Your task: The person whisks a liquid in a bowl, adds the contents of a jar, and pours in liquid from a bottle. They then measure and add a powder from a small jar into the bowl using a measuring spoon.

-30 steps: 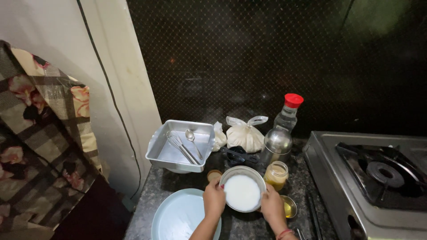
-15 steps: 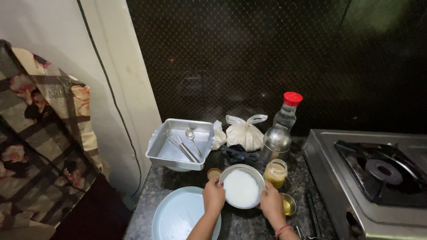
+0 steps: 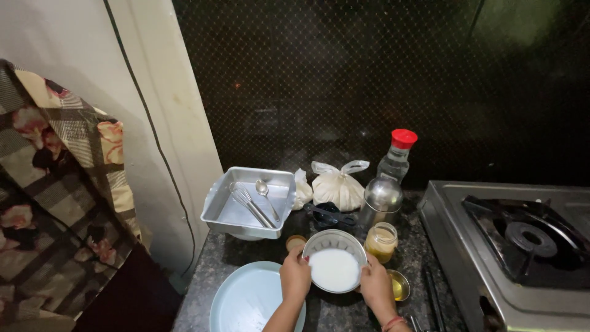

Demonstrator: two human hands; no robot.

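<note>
I am holding the steel bowl [image 3: 335, 261] of white liquid on the dark counter [image 3: 203, 286], my left hand [image 3: 295, 276] curling its fingers around the left rim and my right hand [image 3: 376, 288] clasping the right, keeping it level. The pale blue plate [image 3: 243, 302] is sitting just left, nearest me. Right of the bowl, a jar [image 3: 381, 241] of yellowish stuff is waiting within reach. Farther left, a square tin [image 3: 249, 203] is keeping a whisk [image 3: 249, 201] and spoon [image 3: 266, 193] together; the tied bag [image 3: 338, 184] and red-capped bottle [image 3: 396, 157] are standing farthest.

head cam | looks steeply down from above | near countertop [image 3: 246, 258] | faces dark mesh window [image 3: 369, 80]
</note>
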